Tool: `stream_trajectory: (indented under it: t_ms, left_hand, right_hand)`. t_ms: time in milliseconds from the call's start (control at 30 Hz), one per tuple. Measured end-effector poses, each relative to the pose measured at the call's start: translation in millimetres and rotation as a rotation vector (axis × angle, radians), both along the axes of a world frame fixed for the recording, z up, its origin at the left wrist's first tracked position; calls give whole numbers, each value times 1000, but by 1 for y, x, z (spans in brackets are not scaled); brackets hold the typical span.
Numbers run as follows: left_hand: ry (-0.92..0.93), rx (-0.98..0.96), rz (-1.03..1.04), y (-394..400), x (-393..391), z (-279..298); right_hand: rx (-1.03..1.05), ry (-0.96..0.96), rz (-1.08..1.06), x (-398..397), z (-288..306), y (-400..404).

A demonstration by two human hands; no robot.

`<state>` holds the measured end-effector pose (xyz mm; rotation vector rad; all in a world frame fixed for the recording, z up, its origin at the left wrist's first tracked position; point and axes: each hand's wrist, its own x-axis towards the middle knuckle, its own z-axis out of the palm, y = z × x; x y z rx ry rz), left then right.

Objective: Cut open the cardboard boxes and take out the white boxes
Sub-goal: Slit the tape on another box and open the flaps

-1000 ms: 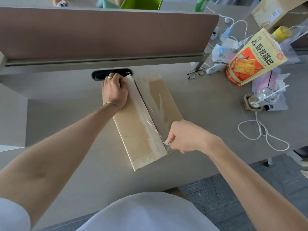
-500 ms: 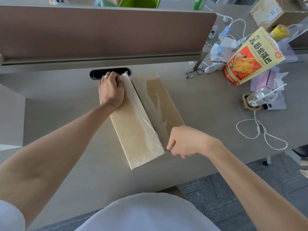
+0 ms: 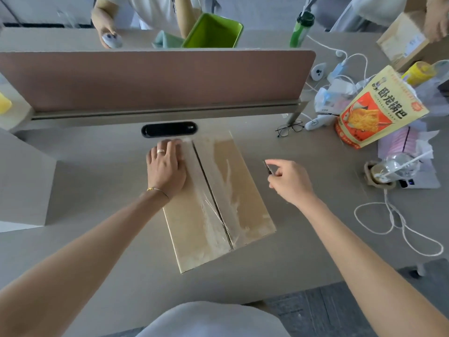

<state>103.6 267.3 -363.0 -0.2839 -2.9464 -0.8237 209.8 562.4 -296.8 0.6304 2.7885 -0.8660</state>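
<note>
Your cardboard box (image 3: pixel 213 203) lies on the surface (image 3: pixel 97 239) with its centre seam slit, so the cutting looks finished. Your right hand (image 3: pixel 289 181), just right of the box, pinches a small cutter (image 3: pixel 268 166). Your left hand (image 3: pixel 166 166) presses flat on the far-left flap, fingers straight. Next, set the cutter aside and lift both flaps.

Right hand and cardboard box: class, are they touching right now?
Apart. The head view shows the right hand, pinching a small blade, off to the right of the cardboard box, with bare desk between them.
</note>
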Motion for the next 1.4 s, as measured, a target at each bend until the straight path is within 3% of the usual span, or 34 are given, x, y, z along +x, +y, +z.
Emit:
stream_trajectory:
  t_ms: [167,367,500,667,800,900,1033,1167,1400]
  left_hand:
    - [-50,-45,18,11,60,-4]
    - [-52,-181,14,13,83,-16]
    - [-28,-223,18,15,83,-14]
    - [-13,-243,15,16,83,-13]
    - [-22,-257,16,17,83,-12]
    - [-23,-246,16,18,84,-11]
    - [-32,-236,13,18,84,-13]
    - [-51,-256,5,18,83,-15]
    - [-44,-255,-6,14,83,-14]
  right_hand:
    - [180,-69,9,-14,-93,26]
    - [47,-109,44,-19,-157,45]
    - [30,-133,80,-19,-170,48]
    - [178,-298,139,-29,-132,47]
    - [112,15,90,-47,-65,14]
    - [102,330,263,-46,-27,-41]
    - [258,266,577,-24,-23,-105]
    - [300,112,602,-13,-33,-121]
    - [221,432,566,-11,28,-84]
